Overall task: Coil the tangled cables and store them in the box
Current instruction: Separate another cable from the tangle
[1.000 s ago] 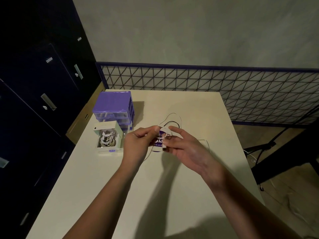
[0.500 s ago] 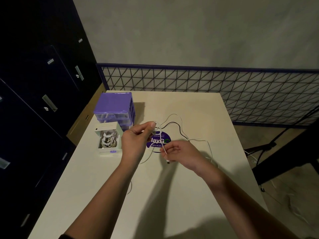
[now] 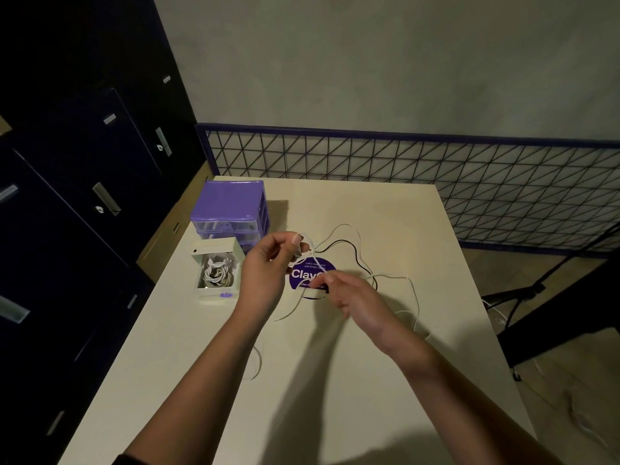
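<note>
A thin white cable (image 3: 411,290) lies in loose loops across the cream table (image 3: 335,397), tangled with a black cable (image 3: 360,263). My left hand (image 3: 268,273) is raised above the table and pinches the white cable between thumb and forefinger. My right hand (image 3: 349,297), lower and to the right, pinches another part of the same white cable near its end. An open white box (image 3: 218,273) at the left holds several coiled white cables.
A purple drawer unit (image 3: 231,209) stands just behind the box. A round purple sticker (image 3: 310,275) lies on the table under my hands. Dark lockers (image 3: 84,196) line the left side; a wire grid fence (image 3: 436,176) runs behind the table.
My hands have drawn apart: the left one stayed raised with the cable while the right one moved down and right, pulling the white strand out and uncovering the purple sticker.
</note>
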The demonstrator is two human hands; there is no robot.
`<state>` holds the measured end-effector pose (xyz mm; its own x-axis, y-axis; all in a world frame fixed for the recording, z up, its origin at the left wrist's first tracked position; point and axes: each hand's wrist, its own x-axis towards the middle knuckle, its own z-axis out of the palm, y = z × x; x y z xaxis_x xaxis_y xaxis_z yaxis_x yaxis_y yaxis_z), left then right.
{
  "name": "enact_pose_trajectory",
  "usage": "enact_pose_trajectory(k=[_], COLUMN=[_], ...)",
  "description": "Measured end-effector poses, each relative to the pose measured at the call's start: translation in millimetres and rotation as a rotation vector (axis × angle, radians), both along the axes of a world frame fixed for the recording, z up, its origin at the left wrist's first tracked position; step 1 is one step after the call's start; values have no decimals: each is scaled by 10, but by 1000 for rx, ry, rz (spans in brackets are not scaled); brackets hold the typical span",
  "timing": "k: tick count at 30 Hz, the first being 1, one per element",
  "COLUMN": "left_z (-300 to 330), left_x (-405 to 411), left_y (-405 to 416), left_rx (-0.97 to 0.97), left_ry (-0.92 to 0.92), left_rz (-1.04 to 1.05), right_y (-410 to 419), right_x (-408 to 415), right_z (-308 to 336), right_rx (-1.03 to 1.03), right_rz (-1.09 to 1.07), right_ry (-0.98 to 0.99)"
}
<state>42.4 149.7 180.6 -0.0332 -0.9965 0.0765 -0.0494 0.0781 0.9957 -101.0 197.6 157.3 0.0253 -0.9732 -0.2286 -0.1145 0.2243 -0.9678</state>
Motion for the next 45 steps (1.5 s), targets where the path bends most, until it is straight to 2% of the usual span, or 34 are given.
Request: enact_pose_trajectory(k=[5,8,11,16,21,25,27,30,36,41,45], left_z=[-76,-87,-81,-40,-22,-50,-53,-58,-95,-87,-76], left_x=[11,-2,-19,-42,13,18,13,17,-24,-39,-66], left_y=[14,34,59,60,30,63,89,114,140,169,201], left_rx=[-2,30,91,139,153,184,211,233,257,308,334], left_ry=[-165,-224,-213,-176,-122,-102,-65,-45,-19,24,79], left_rz=[-33,-133,-214,-176,-101,-121,-127,-129,-101,-110,-111], right_y=[-72,-99,-113,-83,-107,-101,-109,-112,-53,-42,-40], right_x=[-33,-66,-101,-106,-176,-221,-217,-185,-137,-159,-155], right_z=[16,100,171,181,-12,-35,-33,4,63,38,64], right_rx=[-48,-71,-94,-111,-232,-258,-237,-147,-34,-32,44], right_rz=[-194,-259,-288,-261,-102,-87,-170,-306,-328,-354,-282], right_ry=[-5,-111,-154,26,502,528,418,90,-357,-464,-521])
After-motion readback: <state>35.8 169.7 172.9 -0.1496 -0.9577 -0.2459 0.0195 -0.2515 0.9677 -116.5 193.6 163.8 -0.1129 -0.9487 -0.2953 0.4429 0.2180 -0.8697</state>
